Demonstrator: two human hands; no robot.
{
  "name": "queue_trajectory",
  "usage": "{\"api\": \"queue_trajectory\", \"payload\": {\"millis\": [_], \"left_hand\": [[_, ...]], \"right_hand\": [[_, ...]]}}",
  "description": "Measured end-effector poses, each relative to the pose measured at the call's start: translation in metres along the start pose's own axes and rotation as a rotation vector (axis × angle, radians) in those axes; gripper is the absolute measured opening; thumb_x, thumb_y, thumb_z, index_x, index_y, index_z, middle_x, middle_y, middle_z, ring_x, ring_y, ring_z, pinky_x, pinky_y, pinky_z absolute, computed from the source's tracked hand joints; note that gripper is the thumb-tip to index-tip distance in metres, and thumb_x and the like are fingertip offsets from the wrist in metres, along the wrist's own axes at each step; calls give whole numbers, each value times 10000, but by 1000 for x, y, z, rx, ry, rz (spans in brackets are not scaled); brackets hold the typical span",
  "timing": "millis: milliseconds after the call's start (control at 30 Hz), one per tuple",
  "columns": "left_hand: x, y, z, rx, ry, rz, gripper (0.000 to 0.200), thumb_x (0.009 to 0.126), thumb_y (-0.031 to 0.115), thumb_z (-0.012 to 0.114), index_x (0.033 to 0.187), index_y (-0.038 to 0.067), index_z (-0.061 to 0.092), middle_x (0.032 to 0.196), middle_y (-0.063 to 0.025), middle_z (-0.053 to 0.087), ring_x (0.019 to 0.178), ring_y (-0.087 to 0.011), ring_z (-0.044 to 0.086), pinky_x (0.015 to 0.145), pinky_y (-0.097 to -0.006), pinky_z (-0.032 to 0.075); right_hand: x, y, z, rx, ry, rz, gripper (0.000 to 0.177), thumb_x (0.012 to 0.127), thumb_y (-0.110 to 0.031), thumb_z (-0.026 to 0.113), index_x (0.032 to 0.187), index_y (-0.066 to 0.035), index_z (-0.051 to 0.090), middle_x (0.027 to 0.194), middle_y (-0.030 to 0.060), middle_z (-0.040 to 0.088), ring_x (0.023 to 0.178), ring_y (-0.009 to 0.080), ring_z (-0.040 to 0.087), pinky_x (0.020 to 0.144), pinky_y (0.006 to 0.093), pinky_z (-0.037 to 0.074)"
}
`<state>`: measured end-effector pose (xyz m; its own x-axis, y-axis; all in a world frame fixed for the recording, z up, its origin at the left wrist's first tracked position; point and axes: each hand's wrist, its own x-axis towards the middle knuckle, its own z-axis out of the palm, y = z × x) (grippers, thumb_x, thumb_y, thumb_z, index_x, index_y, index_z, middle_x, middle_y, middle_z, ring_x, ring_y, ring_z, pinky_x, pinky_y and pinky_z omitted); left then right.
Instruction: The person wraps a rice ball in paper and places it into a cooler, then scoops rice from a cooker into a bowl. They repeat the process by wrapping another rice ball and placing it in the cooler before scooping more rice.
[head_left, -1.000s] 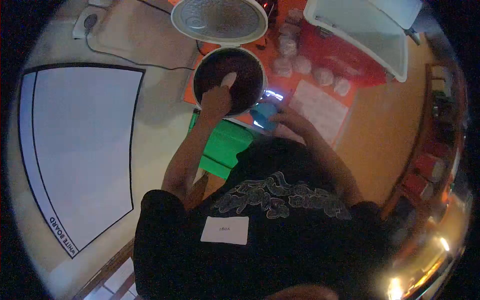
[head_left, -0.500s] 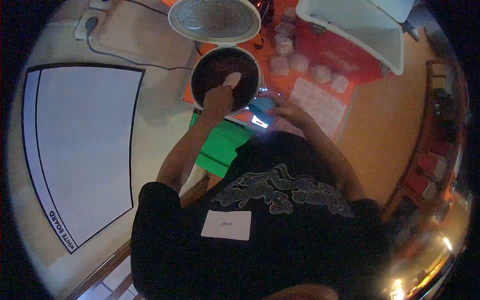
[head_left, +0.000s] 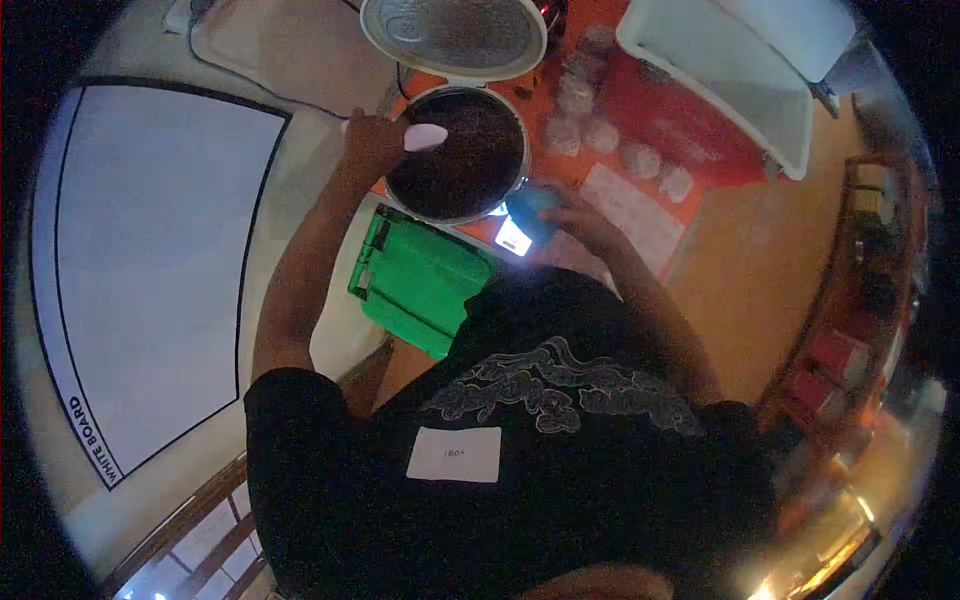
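A rice cooker (head_left: 428,216) stands with its lid (head_left: 455,38) raised, and dark contents (head_left: 465,155) show inside it. My left hand (head_left: 376,146) is at the cooker's left rim, closed round the handle of a pale rice paddle (head_left: 425,138). The paddle's blade points right, over the opening. At the cooker's lower right, my right hand (head_left: 580,222) is closed on a rounded teal thing (head_left: 535,208), perhaps a small bowl; its exact shape is blurred. A lit white display (head_left: 513,237) glows just below it.
Several wrapped, whitish lumps (head_left: 600,135) lie on the orange tabletop, beside a printed sheet (head_left: 632,215). A white tub (head_left: 715,75) is at the upper right. A green lidded bin (head_left: 425,285) stands below the cooker. A whiteboard (head_left: 165,270) and power cord are on the left.
My left hand has moved left and up with the paddle, from over the pot to its left rim. The blade now points right. My right hand stays near the teal thing.
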<state>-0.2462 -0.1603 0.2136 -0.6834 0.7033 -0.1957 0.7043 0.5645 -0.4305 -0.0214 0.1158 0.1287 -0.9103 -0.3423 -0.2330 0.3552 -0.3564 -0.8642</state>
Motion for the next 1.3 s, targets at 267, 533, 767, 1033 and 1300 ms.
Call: {"api": "queue_trajectory", "payload": {"millis": [267,533,767,1033,1300], "left_hand": [[15,27,19,-213,-39,62,341,815,444,602,922,134,698,860,-128,707,848,-274,689,902,-564,403],[31,25,53,-335,136,270,352,795,512,590,799,183,715,713,-96,683,688,-323,670,765,-532,476],[23,49,50,-390,147,252,226,733,397,653,878,243,731,828,-60,701,746,-299,672,776,-474,496],[25,52,52,-512,-10,241,286,739,309,652,1012,260,724,959,-71,700,889,-312,656,813,-447,522],[13,20,21,-585,-28,150,295,883,380,529,990,180,717,940,-95,698,876,-306,670,820,-448,517]], "right_hand": [[0,-4,17,-189,18,2,567,788,-180,709,1293,-142,453,1296,70,495,1252,256,443,1065,383,348],[1,-9,22,-112,-5,26,588,784,-225,724,1297,-141,450,1304,73,488,1242,254,448,1047,375,365],[5,9,14,-146,-8,21,634,764,-228,730,1325,-143,447,1329,80,464,1247,274,443,1053,378,360],[2,3,16,-73,52,34,663,779,-221,706,1365,-123,413,1333,98,468,1247,276,448,1057,381,365],[5,-39,25,249,296,-90,574,877,-254,620,1378,-96,388,1284,119,510,1139,259,538,966,388,460]]}}
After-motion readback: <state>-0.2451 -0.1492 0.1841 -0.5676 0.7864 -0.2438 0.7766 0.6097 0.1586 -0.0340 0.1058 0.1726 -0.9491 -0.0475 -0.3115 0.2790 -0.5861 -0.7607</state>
